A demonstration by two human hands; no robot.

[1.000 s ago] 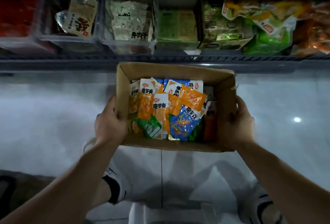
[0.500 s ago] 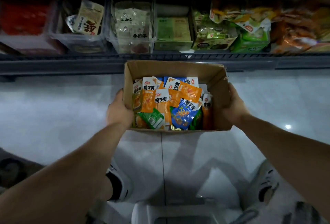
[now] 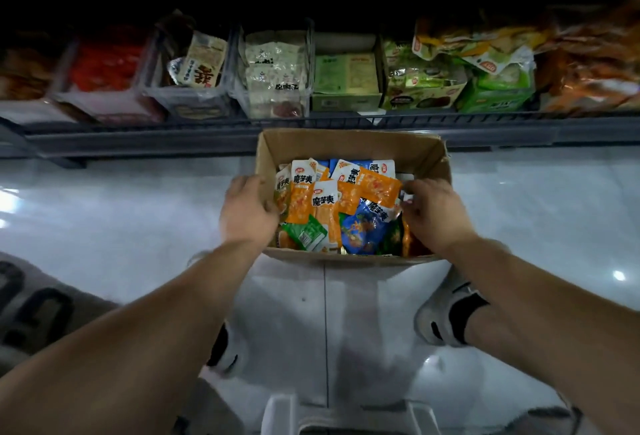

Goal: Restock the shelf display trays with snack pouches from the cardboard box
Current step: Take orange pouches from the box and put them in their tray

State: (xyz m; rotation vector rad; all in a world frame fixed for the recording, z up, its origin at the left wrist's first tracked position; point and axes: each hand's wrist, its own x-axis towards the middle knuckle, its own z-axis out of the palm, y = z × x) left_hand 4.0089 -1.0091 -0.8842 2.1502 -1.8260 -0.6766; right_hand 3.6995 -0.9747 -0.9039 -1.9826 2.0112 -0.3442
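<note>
On the left stretch of the low shelf, a tray of red packs [image 3: 107, 60] sits beside 2 clear display trays. The first tray [image 3: 188, 105] shows a beige pouch and looks to have room to spare, and the second tray [image 3: 273, 107] is stacked with pale pouches. In front of them, above the pale floor [image 3: 104, 212], the left hand [image 3: 247, 212] lies over the left wall of the cardboard box [image 3: 346, 143]. Its fingers curl inward against the outermost orange pouch, but blur keeps me from telling whether it grips the wall, a pouch or nothing. The box stands open just before the shelf edge, heaped with snack pouches: orange ones [image 3: 299, 202] uppermost, with a green one [image 3: 306, 235] and a blue one [image 3: 363, 230] nearer the front wall. They look light, limp and glossy, so they should slide over each other and sag when lifted. I would pinch each by its flat sealed top edge, or gather a few matching ones into a stack, rather than squeeze the filled middle. At the box's right side the right hand [image 3: 434, 214] is down among the pouches with fingers bent; whether it has 1 pinched I cannot tell. Further right the shelf carries green packs [image 3: 498, 95] and, at the far end, orange bags [image 3: 588, 77].
</note>
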